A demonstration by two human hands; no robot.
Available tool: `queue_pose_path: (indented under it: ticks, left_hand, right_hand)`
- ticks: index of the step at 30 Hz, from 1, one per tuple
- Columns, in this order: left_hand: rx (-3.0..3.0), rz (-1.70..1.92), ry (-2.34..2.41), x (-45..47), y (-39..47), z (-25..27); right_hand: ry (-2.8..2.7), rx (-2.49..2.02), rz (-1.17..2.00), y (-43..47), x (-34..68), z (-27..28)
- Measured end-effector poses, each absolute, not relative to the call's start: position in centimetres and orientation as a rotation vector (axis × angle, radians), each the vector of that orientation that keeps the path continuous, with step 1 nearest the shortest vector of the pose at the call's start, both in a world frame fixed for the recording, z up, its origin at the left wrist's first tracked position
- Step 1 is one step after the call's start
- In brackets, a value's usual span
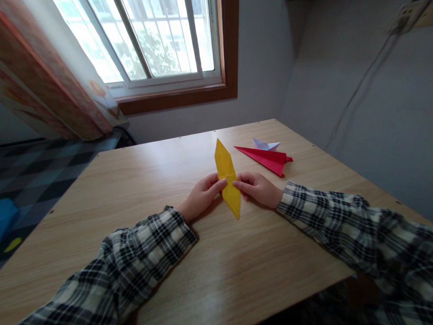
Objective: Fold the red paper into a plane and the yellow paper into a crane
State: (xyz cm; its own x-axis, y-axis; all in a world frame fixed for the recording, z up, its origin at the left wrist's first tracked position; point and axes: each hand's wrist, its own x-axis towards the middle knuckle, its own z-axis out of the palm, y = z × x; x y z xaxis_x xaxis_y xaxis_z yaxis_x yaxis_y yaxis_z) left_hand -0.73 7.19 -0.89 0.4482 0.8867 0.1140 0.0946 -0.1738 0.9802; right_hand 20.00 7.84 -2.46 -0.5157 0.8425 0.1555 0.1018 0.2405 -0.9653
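A yellow folded paper, long and narrow with pointed ends, is held tilted above the wooden table. My left hand pinches its left edge near the middle, thumb on the face toward me. On the opposite edge, my right hand grips it between thumb and fingers. A crease runs across the paper just above both thumbs. The fingers behind the paper are partly hidden.
Beyond my right hand a red paper plane lies on the table, with a small white paper boat behind it. A window and a curtain are at the back. Something blue sits on checked cloth at left.
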Motion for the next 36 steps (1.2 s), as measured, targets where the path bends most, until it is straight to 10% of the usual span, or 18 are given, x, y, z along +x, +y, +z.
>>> queue_pose_path:
  ticks: [36]
  left_hand:
    - [1.606, 0.96, 0.881, -0.62, 6.77, -0.33]
  right_hand:
    - [-1.477, -0.787, 1.095, 8.16, 19.78, -2.82]
